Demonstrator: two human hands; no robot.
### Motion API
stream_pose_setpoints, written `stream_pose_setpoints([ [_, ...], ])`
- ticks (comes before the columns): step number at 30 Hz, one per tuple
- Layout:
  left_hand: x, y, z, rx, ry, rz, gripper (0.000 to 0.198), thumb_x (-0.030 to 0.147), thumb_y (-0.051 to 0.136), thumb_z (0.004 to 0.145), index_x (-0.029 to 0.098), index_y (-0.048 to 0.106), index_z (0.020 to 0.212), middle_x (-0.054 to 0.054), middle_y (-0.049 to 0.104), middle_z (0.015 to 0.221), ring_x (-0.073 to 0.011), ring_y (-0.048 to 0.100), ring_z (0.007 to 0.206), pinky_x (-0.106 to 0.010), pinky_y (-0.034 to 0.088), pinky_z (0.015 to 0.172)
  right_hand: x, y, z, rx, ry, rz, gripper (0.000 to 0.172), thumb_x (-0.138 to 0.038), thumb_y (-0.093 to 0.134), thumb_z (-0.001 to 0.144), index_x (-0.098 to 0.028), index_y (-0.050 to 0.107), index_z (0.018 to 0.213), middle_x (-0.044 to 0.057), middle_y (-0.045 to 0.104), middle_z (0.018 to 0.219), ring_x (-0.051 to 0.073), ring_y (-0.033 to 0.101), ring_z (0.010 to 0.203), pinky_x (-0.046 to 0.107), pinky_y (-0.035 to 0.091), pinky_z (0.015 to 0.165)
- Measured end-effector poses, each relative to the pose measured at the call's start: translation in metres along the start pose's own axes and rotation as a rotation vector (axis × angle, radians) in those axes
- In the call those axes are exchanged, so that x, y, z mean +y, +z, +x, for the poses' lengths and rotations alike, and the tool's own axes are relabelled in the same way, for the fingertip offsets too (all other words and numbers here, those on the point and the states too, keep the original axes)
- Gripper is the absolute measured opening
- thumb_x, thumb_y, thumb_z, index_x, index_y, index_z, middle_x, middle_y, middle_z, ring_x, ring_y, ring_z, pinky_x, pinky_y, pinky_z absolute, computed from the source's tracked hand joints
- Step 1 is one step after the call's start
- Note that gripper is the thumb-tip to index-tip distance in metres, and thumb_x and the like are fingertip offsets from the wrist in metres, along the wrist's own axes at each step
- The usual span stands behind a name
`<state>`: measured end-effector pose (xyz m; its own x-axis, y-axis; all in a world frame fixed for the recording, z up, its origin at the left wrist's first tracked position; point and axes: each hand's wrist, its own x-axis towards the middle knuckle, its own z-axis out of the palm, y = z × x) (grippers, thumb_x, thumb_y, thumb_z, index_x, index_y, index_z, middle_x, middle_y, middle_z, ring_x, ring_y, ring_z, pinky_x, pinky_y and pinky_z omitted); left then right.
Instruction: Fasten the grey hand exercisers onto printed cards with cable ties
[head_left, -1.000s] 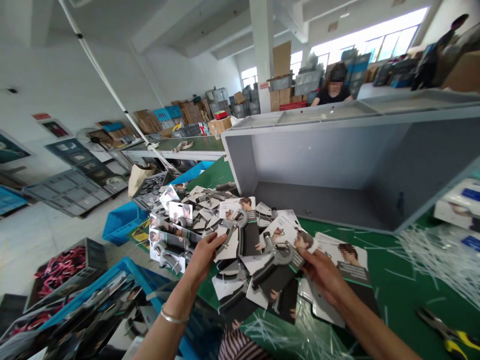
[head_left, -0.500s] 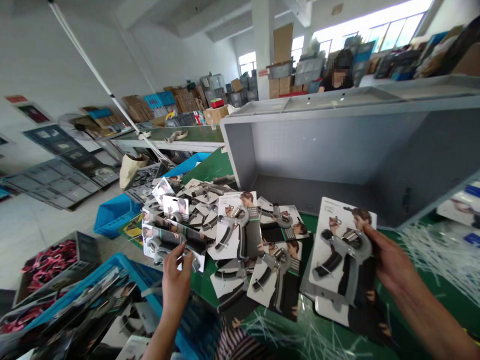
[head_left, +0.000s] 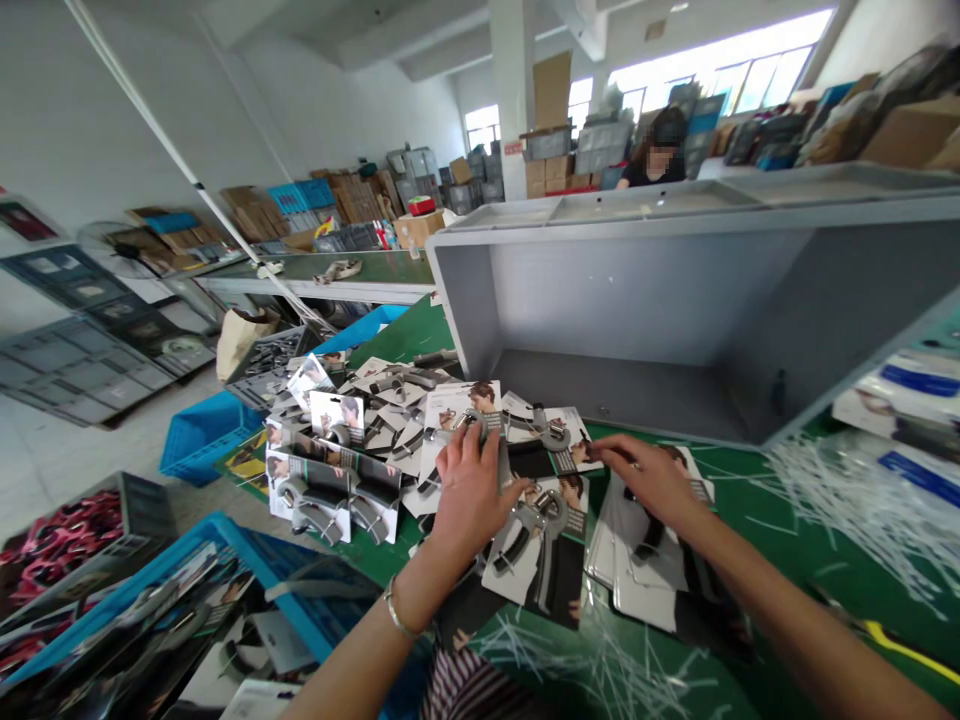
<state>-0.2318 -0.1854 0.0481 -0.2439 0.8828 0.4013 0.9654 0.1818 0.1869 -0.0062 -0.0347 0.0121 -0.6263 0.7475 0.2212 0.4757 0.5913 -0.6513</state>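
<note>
Carded hand grip strengtheners lie in a heap on the green table. My left hand rests with spread fingers over a white-and-black carded hand grip, its thumb stretched to the right. My right hand reaches leftward, its fingertips pinched at the right corner of another carded hand grip. Below my hands lies a further carded hand grip. Beneath my right wrist is a stack of carded hand grips, partly hidden by the arm.
A large grey crate lies on its side behind the cards. White plastic strips and a yellow-handled tool are at the right. A blue crate holds packages at lower left. A person is beyond the grey crate.
My right hand has let go of the carded hand grip on the right stack and moved left to another card. My left hand has moved right, from the left cards onto the middle one.
</note>
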Motion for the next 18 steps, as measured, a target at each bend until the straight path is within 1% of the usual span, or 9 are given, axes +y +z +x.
stream_pose_setpoints([
  [2,0.007,0.003,-0.004,-0.026,-0.005,0.061,0.069,0.048,0.065,0.082,0.016,0.047,0.14,-0.02,0.037,0.152,-0.0438,0.027,0.14,-0.063,0.029,0.108,-0.023,0.028,0.029,-0.035,-0.047,-0.042,0.023,-0.027,0.047,0.094,-0.02,0.066,0.107,0.007,0.071,0.107,0.02,0.065,0.1,0.03,0.047,0.088],
  [5,0.014,0.002,-0.01,-0.01,-0.048,0.113,0.062,0.044,0.059,0.086,0.013,0.049,0.139,-0.018,0.036,0.154,-0.0439,0.023,0.143,-0.062,0.026,0.111,-0.041,0.064,0.065,-0.021,-0.06,-0.106,0.016,-0.026,0.058,0.089,-0.018,0.066,0.1,0.008,0.071,0.095,0.022,0.064,0.09,0.029,0.045,0.078],
  [7,0.016,0.002,-0.011,0.012,-0.081,0.14,0.06,0.041,0.057,0.086,0.01,0.051,0.137,-0.018,0.038,0.152,-0.0442,0.023,0.143,-0.062,0.023,0.113,-0.043,0.074,0.078,0.006,-0.073,-0.151,0.011,-0.025,0.057,0.09,-0.018,0.066,0.089,0.009,0.07,0.09,0.022,0.062,0.087,0.029,0.042,0.074],
  [9,0.015,0.003,-0.009,0.027,-0.098,0.159,0.06,0.038,0.058,0.085,0.008,0.052,0.136,-0.019,0.04,0.151,-0.045,0.025,0.142,-0.062,0.02,0.115,-0.041,0.072,0.082,0.043,-0.101,-0.188,0.015,-0.023,0.053,0.092,-0.018,0.062,0.081,0.009,0.068,0.088,0.022,0.06,0.087,0.028,0.04,0.074],
  [11,0.013,0.004,-0.004,0.045,-0.111,0.171,0.059,0.034,0.058,0.084,0.006,0.052,0.135,-0.021,0.041,0.15,-0.0458,0.026,0.141,-0.063,0.02,0.115,-0.037,0.055,0.085,0.087,-0.127,-0.213,0.019,-0.022,0.049,0.094,-0.019,0.059,0.079,0.008,0.066,0.086,0.021,0.058,0.085,0.029,0.038,0.074],
  [13,0.007,0.004,0.005,0.054,-0.123,0.169,0.056,0.033,0.057,0.085,0.005,0.053,0.134,-0.023,0.041,0.149,-0.047,0.027,0.141,-0.064,0.022,0.113,-0.036,0.027,0.089,0.13,-0.142,-0.226,0.02,-0.024,0.046,0.096,-0.02,0.057,0.08,0.007,0.063,0.086,0.021,0.055,0.084,0.029,0.037,0.074],
  [16,-0.005,0.001,0.017,-0.012,-0.071,0.078,0.048,0.036,0.058,0.087,0.008,0.06,0.126,-0.023,0.045,0.146,-0.0471,0.028,0.14,-0.064,0.024,0.112,-0.04,-0.03,0.096,0.236,-0.171,-0.213,0.021,-0.027,0.044,0.097,-0.02,0.053,0.08,0.005,0.06,0.086,0.02,0.053,0.083,0.029,0.037,0.075],
  [17,-0.01,-0.002,0.019,-0.037,-0.039,0.007,0.044,0.037,0.058,0.088,0.01,0.063,0.123,-0.021,0.048,0.145,-0.0453,0.029,0.141,-0.063,0.024,0.113,-0.043,-0.052,0.096,0.298,-0.219,-0.184,0.021,-0.028,0.046,0.096,-0.02,0.052,0.077,0.003,0.059,0.082,0.019,0.053,0.079,0.029,0.037,0.073],
  [18,-0.013,-0.006,0.018,-0.046,-0.012,-0.091,0.041,0.037,0.057,0.09,0.012,0.064,0.121,-0.019,0.051,0.143,-0.0419,0.032,0.14,-0.06,0.025,0.114,-0.045,-0.072,0.094,0.318,-0.282,-0.157,0.02,-0.028,0.048,0.095,-0.021,0.052,0.077,0.002,0.059,0.081,0.017,0.053,0.077,0.028,0.037,0.071],
])
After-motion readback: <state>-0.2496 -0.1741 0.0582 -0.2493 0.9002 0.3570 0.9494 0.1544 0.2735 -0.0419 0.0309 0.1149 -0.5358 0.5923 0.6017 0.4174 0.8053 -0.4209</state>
